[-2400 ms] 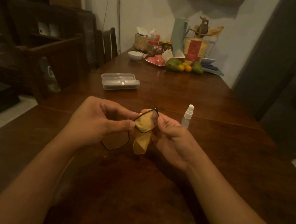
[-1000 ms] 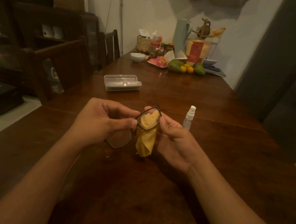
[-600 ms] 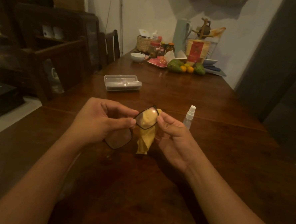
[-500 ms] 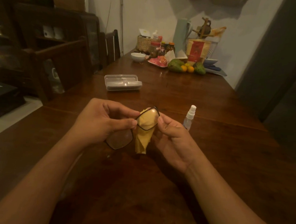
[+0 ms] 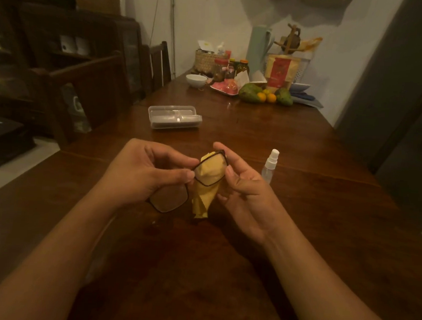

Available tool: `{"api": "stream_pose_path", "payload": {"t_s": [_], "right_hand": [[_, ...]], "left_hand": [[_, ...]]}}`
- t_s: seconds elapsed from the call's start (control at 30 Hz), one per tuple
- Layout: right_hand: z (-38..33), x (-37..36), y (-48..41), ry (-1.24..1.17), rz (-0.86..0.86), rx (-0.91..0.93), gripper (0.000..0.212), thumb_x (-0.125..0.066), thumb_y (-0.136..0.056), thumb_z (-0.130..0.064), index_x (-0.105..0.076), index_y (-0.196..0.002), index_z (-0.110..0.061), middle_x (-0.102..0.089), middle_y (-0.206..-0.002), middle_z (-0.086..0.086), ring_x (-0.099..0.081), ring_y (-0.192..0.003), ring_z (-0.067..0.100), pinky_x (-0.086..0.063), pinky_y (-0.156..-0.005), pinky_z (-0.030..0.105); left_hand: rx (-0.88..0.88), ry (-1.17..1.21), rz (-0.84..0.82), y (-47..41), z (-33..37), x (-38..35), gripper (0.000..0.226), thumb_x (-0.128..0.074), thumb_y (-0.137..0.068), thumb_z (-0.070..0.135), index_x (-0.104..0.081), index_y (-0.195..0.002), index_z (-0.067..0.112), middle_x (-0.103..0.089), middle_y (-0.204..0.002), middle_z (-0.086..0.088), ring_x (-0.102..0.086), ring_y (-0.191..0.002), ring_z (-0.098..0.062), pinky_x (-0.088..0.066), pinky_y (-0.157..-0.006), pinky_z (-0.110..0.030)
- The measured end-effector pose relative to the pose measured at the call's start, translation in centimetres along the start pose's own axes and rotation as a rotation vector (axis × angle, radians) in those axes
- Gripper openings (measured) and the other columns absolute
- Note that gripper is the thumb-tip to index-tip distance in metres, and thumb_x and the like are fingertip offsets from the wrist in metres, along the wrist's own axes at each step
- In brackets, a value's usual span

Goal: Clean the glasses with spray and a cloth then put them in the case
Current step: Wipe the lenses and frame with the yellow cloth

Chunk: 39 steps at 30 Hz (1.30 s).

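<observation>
Dark-framed glasses [image 5: 170, 198] hang above the wooden table [image 5: 300, 214] between my hands. My left hand [image 5: 145, 170] pinches the frame at the bridge. My right hand [image 5: 240, 186] holds a yellow cloth [image 5: 207, 182] against the back of the right lens, thumb at the lens edge and fingers behind; the cloth's tail hangs down below the lens. A small clear spray bottle [image 5: 270, 163] with a white nozzle stands just right of my right hand. The clear plastic case [image 5: 174, 116] lies closed farther back on the table.
At the table's far end stand a white bowl [image 5: 196, 80], jars, a woven basket, a red packet and fruit [image 5: 265, 95]. A dark chair [image 5: 156, 65] and wooden furniture line the left side. A grey wall stands at the right.
My right hand has kept rubbing the cloth behind the right lens, bunching it higher, and its forefinger now sticks up above the frame. My left hand's grip is unchanged.
</observation>
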State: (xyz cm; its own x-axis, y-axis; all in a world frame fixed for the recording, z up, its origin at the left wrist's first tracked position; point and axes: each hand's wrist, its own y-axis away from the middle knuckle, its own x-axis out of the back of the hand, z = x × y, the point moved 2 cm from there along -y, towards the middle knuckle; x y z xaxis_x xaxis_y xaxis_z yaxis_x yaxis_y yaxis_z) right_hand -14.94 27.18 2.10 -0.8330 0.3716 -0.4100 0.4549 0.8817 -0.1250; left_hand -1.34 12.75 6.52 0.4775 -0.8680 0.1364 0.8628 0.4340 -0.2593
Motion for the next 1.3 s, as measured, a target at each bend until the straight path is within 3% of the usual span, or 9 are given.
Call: {"api": "stream_pose_path", "payload": {"t_s": [0.17, 0.3, 0.47, 0.67, 0.83, 1.0, 1.17, 1.3], "right_hand": [[-0.3, 0.2, 0.1, 0.101, -0.043, 0.027, 0.042, -0.049, -0.096, -0.012, -0.066, -0.125, -0.038, -0.070, -0.122, -0.003, -0.065, -0.112, 0.016, -0.043, -0.097, 0.044], [-0.1, 0.4, 0.0, 0.100, 0.011, 0.043, 0.039, -0.052, -0.092, -0.008, -0.069, -0.118, -0.031, -0.072, -0.115, -0.002, -0.066, -0.104, 0.015, -0.043, -0.089, 0.041], [-0.4, 0.4, 0.0, 0.095, 0.062, 0.085, 0.036, -0.055, -0.093, -0.006, -0.062, -0.123, -0.024, -0.076, -0.102, -0.002, -0.070, -0.091, 0.011, -0.047, -0.078, 0.033], [-0.6, 0.4, 0.2, 0.166, 0.034, 0.085, 0.040, -0.044, -0.101, -0.001, -0.066, -0.123, -0.026, -0.074, -0.108, -0.001, -0.068, -0.101, 0.013, -0.048, -0.085, 0.034], [-0.7, 0.4, 0.2, 0.198, 0.066, 0.121, 0.042, -0.044, -0.098, 0.009, -0.066, -0.118, -0.020, -0.075, -0.103, -0.002, -0.068, -0.095, 0.012, -0.046, -0.083, 0.032], [-0.6, 0.4, 0.0, 0.126, 0.139, 0.128, 0.031, -0.055, -0.097, -0.006, -0.063, -0.121, -0.024, -0.076, -0.108, -0.002, -0.071, -0.097, 0.012, -0.051, -0.080, 0.030], [0.2, -0.5, 0.0, 0.078, 0.095, 0.035, 0.042, -0.055, -0.097, -0.018, -0.052, -0.140, -0.020, -0.070, -0.128, 0.004, -0.067, -0.116, 0.021, -0.051, -0.090, 0.039], [0.8, -1.4, 0.1, 0.028, 0.011, -0.020, 0.044, -0.054, -0.097, -0.021, -0.052, -0.141, -0.019, -0.070, -0.124, 0.007, -0.069, -0.110, 0.021, -0.056, -0.084, 0.035]], "left_hand": [[-0.013, -0.015, -0.050, 0.1, -0.1, 0.0, 0.022, -0.080, -0.068, 0.012, -0.082, -0.088, 0.023, -0.079, -0.081, -0.004, -0.077, -0.079, -0.015, -0.057, -0.070, -0.017], [-0.019, -0.031, -0.045, 0.0, -0.2, 0.1, 0.024, -0.083, -0.064, 0.019, -0.082, -0.088, 0.024, -0.080, -0.081, -0.004, -0.077, -0.079, -0.015, -0.058, -0.070, -0.019], [-0.009, -0.044, -0.025, 0.0, -0.2, 0.5, 0.023, -0.082, -0.065, 0.021, -0.082, -0.088, 0.024, -0.079, -0.079, -0.006, -0.077, -0.079, -0.018, -0.058, -0.069, -0.019], [-0.017, -0.045, -0.042, 0.0, -0.5, 0.2, 0.022, -0.083, -0.064, 0.023, -0.082, -0.085, 0.023, -0.079, -0.078, -0.006, -0.077, -0.079, -0.015, -0.057, -0.069, -0.019], [-0.021, -0.067, -0.023, -0.1, -0.4, 0.5, 0.023, -0.083, -0.067, 0.022, -0.082, -0.089, 0.027, -0.079, -0.081, -0.003, -0.077, -0.081, -0.014, -0.056, -0.068, -0.016], [0.028, -0.059, 0.055, -0.3, -0.5, 0.6, 0.024, -0.082, -0.066, 0.024, -0.081, -0.088, 0.034, -0.080, -0.082, 0.000, -0.077, -0.081, -0.013, -0.056, -0.064, -0.016], [0.010, -0.006, 0.152, -0.3, -0.5, 0.3, 0.028, -0.084, -0.062, 0.029, -0.081, -0.090, 0.033, -0.080, -0.086, 0.000, -0.077, -0.086, -0.017, -0.059, -0.076, -0.031], [-0.038, 0.045, 0.146, -0.2, -0.2, 0.1, 0.031, -0.084, -0.069, 0.024, -0.079, -0.099, 0.031, -0.080, -0.086, -0.004, -0.077, -0.085, -0.019, -0.060, -0.071, -0.024]]}}
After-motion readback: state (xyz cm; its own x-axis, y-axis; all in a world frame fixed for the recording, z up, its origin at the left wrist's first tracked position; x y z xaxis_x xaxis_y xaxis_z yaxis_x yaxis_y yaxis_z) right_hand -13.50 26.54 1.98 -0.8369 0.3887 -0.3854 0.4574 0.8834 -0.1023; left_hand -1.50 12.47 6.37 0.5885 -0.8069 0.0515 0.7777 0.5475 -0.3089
